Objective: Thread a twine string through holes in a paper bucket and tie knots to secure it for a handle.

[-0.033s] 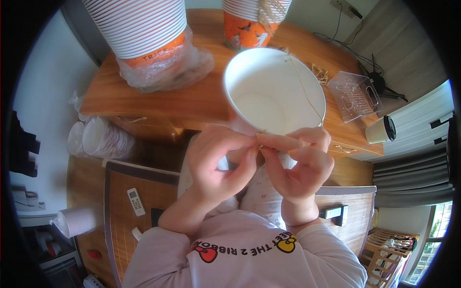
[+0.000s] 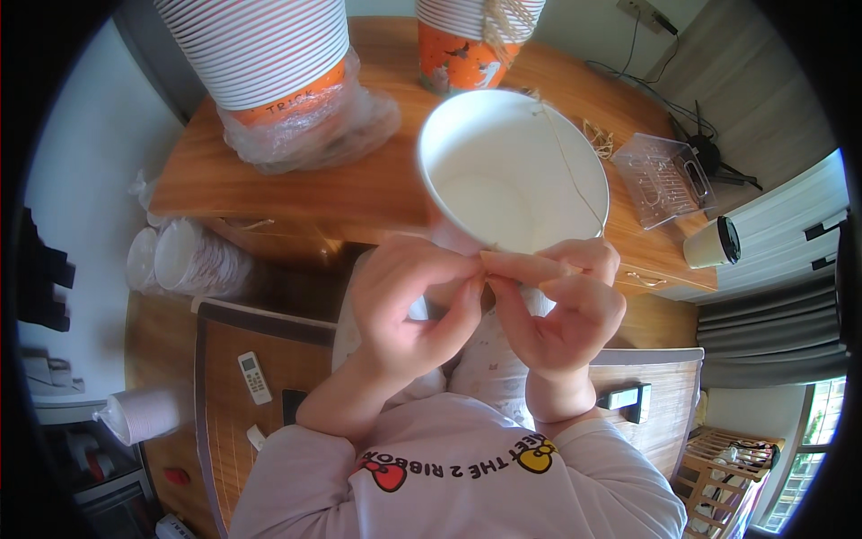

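A large white paper bucket (image 2: 489, 184) stands tilted toward me at the near edge of the wooden cabinet top, its inside facing up. Thin brown twine (image 2: 564, 162) runs from its far rim across the opening to the right rim, by my right hand. My left hand (image 2: 409, 301) and my right hand (image 2: 566, 301) meet at the near rim, thumbs and forefingers pinched tip to tip. Both seem closed on a short bit of twine, mostly hidden between the fingertips.
Wrapped stacked buckets (image 2: 269, 63) stand at the back left, and an orange stack (image 2: 462, 54) with twine behind. To the right are a twine bundle (image 2: 599, 139), a clear plastic basket (image 2: 664, 180) and a lidded cup (image 2: 712, 242). A remote (image 2: 254, 377) lies on the mat at left.
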Available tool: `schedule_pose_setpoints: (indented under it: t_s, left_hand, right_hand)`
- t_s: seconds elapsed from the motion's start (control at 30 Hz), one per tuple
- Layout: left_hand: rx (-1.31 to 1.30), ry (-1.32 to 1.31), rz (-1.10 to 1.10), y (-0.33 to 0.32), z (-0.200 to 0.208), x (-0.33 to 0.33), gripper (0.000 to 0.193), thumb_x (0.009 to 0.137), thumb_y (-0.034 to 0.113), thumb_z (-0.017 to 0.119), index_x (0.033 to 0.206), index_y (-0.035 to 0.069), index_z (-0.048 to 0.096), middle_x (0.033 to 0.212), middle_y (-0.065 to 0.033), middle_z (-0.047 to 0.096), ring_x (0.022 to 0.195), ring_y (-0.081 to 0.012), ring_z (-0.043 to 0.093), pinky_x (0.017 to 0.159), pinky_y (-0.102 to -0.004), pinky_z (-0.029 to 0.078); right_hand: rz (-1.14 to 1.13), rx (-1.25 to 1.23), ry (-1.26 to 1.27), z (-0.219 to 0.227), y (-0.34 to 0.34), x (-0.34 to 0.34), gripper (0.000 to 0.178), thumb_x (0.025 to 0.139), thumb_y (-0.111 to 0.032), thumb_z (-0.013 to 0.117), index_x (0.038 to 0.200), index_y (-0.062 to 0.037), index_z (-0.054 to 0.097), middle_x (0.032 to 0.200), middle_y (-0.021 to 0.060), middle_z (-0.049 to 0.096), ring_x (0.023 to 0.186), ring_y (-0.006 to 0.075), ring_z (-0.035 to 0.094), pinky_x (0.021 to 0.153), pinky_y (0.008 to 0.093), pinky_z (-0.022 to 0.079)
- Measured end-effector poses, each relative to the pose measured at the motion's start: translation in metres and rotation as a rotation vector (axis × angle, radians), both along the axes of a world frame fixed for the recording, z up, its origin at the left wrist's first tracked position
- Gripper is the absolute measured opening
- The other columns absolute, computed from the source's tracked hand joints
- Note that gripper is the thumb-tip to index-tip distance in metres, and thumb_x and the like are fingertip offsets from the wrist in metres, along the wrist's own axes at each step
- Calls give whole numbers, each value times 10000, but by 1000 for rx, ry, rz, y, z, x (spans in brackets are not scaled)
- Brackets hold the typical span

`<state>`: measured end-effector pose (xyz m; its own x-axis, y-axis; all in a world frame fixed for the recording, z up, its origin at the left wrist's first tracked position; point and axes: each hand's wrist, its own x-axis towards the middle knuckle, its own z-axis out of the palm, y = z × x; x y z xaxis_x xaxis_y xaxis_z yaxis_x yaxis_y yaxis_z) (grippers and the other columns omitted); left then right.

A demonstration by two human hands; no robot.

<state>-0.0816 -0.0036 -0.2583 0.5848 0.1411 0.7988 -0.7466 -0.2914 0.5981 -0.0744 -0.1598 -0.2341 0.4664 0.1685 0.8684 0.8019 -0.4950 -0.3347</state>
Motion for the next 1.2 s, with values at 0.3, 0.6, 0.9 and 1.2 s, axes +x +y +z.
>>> schedule_pose_setpoints:
  t_s: [0.3,0.6,0.9,1.2]
  left_hand:
    - [44,-35,26,-1,5,-1,158,685,-3,744,819,61,691,702,-43,653,634,-225,602,593,-317,450]
    - [11,31,13,-5,-1,-1,150,699,5,742,822,59,675,745,-53,670,663,-230,612,615,-320,459]
    - [38,-4,7,-5,-1,0,155,702,-1,735,829,61,672,751,-55,673,669,-226,617,612,-324,465]
    - [62,-24,26,-6,0,-1,162,709,-14,725,847,51,672,768,-57,687,669,-222,617,612,-311,463]
  right_hand:
    - [-16,-12,-56,1,-1,-1,355,684,0,800,817,-139,502,925,-84,739,768,126,499,758,294,316]
    - [25,41,-16,-5,0,-1,490,741,26,769,982,-133,373,917,-60,743,775,140,486,776,301,309]
    - [73,105,40,-6,-1,-2,482,731,-12,793,950,-137,382,918,-62,746,801,138,502,790,314,304]
    - [-7,166,-63,-11,0,0,457,713,3,801,826,-154,387,894,-56,756,756,116,551,763,291,302]
